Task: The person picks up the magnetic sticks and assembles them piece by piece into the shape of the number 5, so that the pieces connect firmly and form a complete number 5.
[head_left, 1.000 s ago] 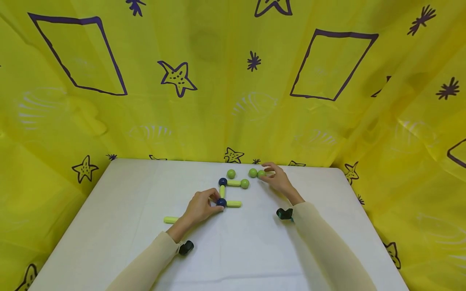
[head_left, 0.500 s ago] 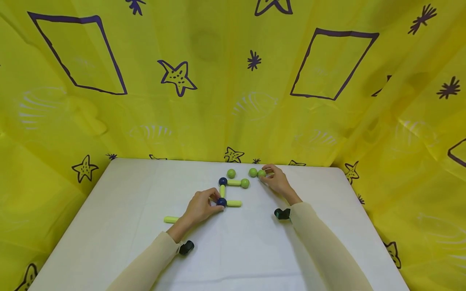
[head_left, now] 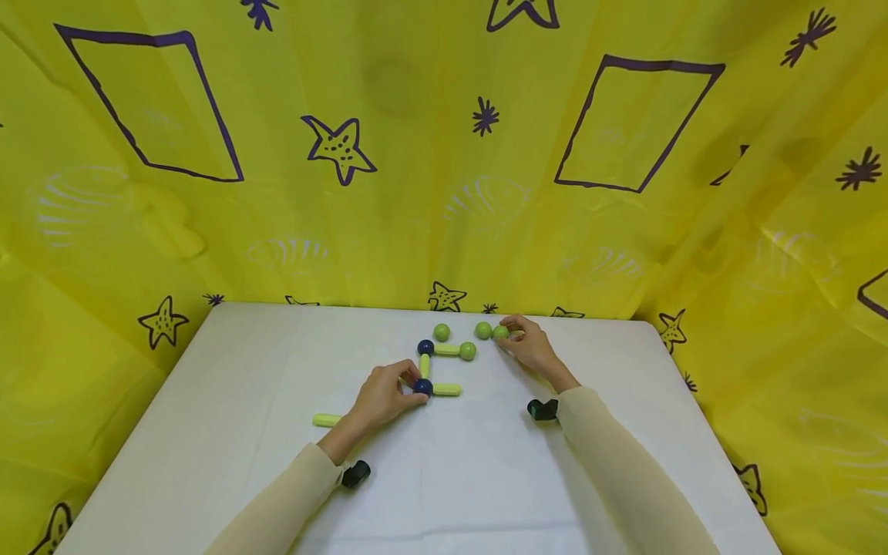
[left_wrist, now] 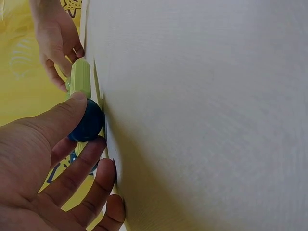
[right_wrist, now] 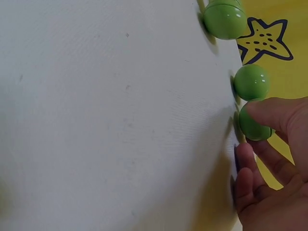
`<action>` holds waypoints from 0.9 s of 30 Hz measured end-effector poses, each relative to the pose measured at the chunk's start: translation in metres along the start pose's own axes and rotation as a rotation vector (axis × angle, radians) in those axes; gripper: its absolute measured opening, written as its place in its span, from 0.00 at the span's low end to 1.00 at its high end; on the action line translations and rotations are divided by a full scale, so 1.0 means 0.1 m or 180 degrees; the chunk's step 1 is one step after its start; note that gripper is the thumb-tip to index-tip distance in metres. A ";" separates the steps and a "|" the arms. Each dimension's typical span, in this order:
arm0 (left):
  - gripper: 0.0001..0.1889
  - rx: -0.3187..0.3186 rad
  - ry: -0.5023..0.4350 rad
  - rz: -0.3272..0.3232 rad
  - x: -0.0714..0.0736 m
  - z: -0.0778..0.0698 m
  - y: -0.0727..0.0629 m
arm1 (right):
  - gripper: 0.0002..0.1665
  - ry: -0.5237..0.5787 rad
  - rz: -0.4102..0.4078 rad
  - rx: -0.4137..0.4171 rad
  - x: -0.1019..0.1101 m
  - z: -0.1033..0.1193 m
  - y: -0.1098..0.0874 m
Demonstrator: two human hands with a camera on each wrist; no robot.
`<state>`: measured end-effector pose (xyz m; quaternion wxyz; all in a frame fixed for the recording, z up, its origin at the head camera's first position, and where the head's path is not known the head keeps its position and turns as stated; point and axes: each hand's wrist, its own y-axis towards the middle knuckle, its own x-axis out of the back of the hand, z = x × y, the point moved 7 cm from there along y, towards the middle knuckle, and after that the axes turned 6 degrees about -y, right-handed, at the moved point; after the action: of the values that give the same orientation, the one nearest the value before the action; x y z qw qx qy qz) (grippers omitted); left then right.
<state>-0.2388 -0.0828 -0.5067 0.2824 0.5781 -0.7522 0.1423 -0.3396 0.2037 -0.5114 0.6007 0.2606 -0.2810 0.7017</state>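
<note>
My left hand (head_left: 380,395) pinches a dark blue ball (left_wrist: 89,121) between thumb and fingers. From that ball a yellow-green stick (head_left: 447,390) points right, and another stick (head_left: 425,367) leads back to a second blue ball (head_left: 425,348). The second ball carries a stick (head_left: 447,350) ending in a green ball (head_left: 468,351). Farther right, the thumb and fingers of my right hand (head_left: 530,347) hold a green ball (right_wrist: 255,122) low over the table. Right beside it sits another green ball (right_wrist: 251,82). A bit of yellow-green shows behind the held ball, mostly hidden by the fingers.
A lone green ball (head_left: 442,332) lies near the back edge of the white table (head_left: 472,470). Beside my left wrist is a loose yellow-green stick (head_left: 326,420), partly covered by it. A yellow patterned curtain (head_left: 416,231) rises behind the table and along both sides.
Almost nothing differs. My right hand and forearm shift very slightly while the hand stays on the green ball; my left hand stays on the blue ball.
</note>
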 end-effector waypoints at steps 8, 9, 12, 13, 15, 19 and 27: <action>0.14 -0.0017 0.0013 -0.0023 0.00 0.00 0.00 | 0.21 -0.0160 0.0172 0.0249 0.05 0.08 -0.08; 0.14 -0.0012 0.0014 -0.0029 0.00 0.01 0.00 | 0.21 -0.0184 0.0199 0.0289 0.05 0.09 -0.09; 0.14 -0.0059 -0.0001 -0.0046 0.00 0.00 0.01 | 0.21 -0.0235 0.0265 0.0445 0.06 0.14 -0.15; 0.14 -0.0067 -0.0006 -0.0046 0.00 -0.01 0.00 | 0.21 -0.0251 0.0279 0.0493 0.07 0.15 -0.17; 0.14 -0.0089 -0.0022 -0.0050 0.00 -0.01 0.00 | 0.21 -0.0249 0.0306 0.0559 0.09 0.18 -0.23; 0.14 -0.0083 -0.0039 -0.0048 -0.01 -0.02 0.00 | 0.22 -0.0280 0.0392 0.0702 0.11 0.25 -0.36; 0.14 -0.0159 -0.0054 -0.0090 0.00 -0.01 -0.01 | 0.22 -0.0270 0.0555 0.0932 0.08 0.32 -0.54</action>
<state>-0.2379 -0.0825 -0.5056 0.2923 0.5826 -0.7497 0.1146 -0.2864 0.1926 -0.4788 0.4808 0.3493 -0.2224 0.7729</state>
